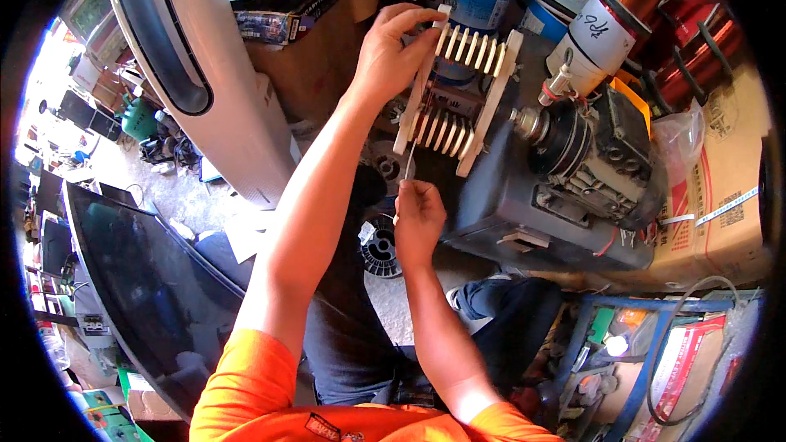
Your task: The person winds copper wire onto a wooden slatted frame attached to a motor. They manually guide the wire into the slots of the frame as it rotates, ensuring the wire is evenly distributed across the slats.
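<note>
Cluttered workshop floor (pixel 393 303); pegged wooden frame (pixel 491 105), probably light, stiff, best gripped by side rails (pixel 413 108); left hand (pixel 395 51) pinching far end, right hand (pixel 420 217) pinching thin strand (pixel 409 162).

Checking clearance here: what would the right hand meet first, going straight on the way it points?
Probably the pegged wooden frame, at its near left end, ahead of the right hand; depth is hard to judge here.
</note>
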A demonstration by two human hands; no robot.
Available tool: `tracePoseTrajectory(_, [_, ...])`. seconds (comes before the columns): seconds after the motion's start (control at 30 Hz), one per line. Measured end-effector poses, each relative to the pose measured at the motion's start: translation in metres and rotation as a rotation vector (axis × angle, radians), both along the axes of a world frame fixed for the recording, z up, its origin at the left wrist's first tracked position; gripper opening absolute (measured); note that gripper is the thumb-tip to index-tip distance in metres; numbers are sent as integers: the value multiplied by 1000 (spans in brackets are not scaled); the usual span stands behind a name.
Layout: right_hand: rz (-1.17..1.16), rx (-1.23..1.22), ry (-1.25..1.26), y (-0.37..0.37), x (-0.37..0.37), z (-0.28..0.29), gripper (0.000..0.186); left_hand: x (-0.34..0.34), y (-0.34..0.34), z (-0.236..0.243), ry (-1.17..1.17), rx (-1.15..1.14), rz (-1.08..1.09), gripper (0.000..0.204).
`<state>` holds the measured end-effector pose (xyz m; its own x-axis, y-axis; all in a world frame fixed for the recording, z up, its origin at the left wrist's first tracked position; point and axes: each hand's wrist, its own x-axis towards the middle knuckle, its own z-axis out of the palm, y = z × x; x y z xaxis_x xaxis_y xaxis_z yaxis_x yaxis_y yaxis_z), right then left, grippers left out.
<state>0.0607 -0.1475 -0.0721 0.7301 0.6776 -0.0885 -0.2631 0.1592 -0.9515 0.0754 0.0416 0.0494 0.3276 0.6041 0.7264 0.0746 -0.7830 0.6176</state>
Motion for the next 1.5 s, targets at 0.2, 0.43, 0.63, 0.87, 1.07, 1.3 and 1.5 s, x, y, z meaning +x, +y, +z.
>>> tracePoseTrajectory(0.2, [72,35,46,-7,1,13,21,-7,27,-43,178,-707,-332,40])
tracePoseTrajectory(0.43, [45,18,-135,-4,3,6,27,-50,-19,-62,157,-1364,-448,53])
tracePoseTrajectory(0.63, [8,25,-168,-6,-2,8,26,-75,-84,-27,-3,-1352,-340,49])
tracePoseTrajectory(0.87, [-11,69,-183,-9,-5,11,25,-74,-99,-36,-82,-1139,-197,39])
tracePoseTrajectory(1.07, [-7,58,-95,-14,-10,5,22,-82,-119,-40,-184,-1087,-309,38])
tracePoseTrajectory(1.3, [18,71,-11,-13,-11,12,23,-90,-118,-51,241,-705,-275,37])
tracePoseTrajectory(1.5, [58,64,57,-12,-7,20,23,-85,-123,-57,333,-891,-276,41])
